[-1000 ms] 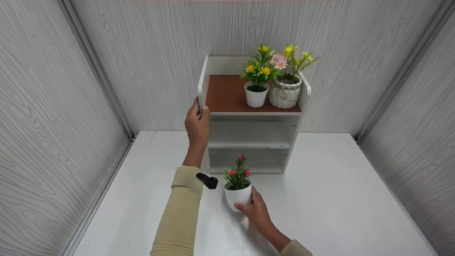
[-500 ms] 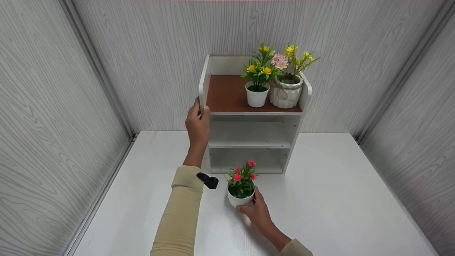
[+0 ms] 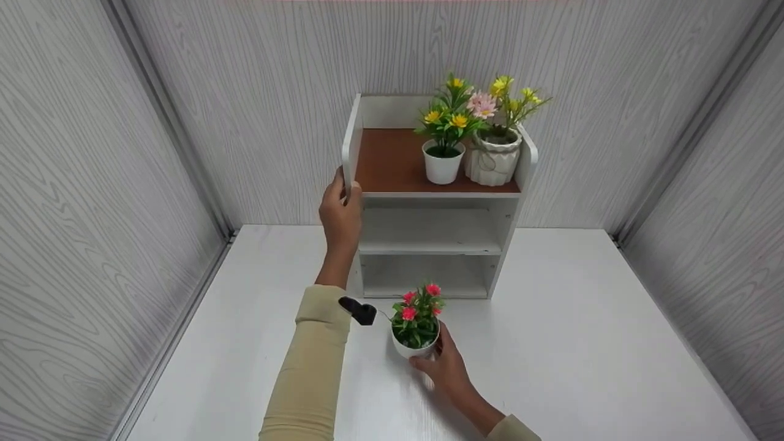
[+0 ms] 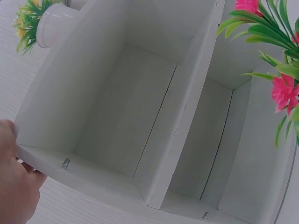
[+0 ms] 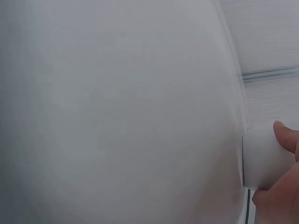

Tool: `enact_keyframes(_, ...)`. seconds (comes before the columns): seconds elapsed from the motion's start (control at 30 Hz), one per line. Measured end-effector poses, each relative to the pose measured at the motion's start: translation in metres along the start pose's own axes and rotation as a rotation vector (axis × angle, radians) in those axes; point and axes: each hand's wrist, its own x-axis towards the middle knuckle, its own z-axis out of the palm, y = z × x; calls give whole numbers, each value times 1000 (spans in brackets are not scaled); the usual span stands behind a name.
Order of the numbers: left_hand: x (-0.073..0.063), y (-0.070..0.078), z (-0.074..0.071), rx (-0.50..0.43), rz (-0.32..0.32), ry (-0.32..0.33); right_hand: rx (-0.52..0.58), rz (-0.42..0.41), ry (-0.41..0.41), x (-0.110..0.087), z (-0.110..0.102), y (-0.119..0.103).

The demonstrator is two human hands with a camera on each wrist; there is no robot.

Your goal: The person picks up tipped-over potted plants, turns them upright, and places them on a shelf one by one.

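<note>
My left hand (image 3: 342, 220) grips the front edge of the left side panel of a white shelf unit (image 3: 429, 250), thumb on the inner side. In front of the unit, low over the table, my right hand (image 3: 448, 369) holds a small white flowerpot (image 3: 404, 350) with pink-red artificial flowers, from its right side. The pot tilts so its leafy opening faces me. In the right wrist view, the pot's smooth wall (image 5: 267, 161) shows beside my thumb. The left wrist view shows the unit's bare compartments (image 4: 126, 98), with the pink-red flowers (image 4: 284, 91) at the right.
On the unit's brown top (image 3: 389, 159), a white pot with yellow flowers (image 3: 442, 166) stands left of a ribbed cream pot (image 3: 493, 162) with pink and yellow flowers. A white table (image 3: 588, 343) lies beneath, with grey wood-grain walls (image 3: 245, 92) on three sides.
The flowerpot in my right hand has tipped its top toward me, showing more of its leaves, and shifted slightly right. My left hand stays on the side panel.
</note>
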Motion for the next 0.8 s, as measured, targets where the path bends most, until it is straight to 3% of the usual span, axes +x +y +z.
enact_keyframes(0.13,0,0,0,-6,-7,0,45,16,0,-1,-2,1)
enact_keyframes(0.8,-1,1,0,5,11,13,16,-33,73,-3,1,-5)
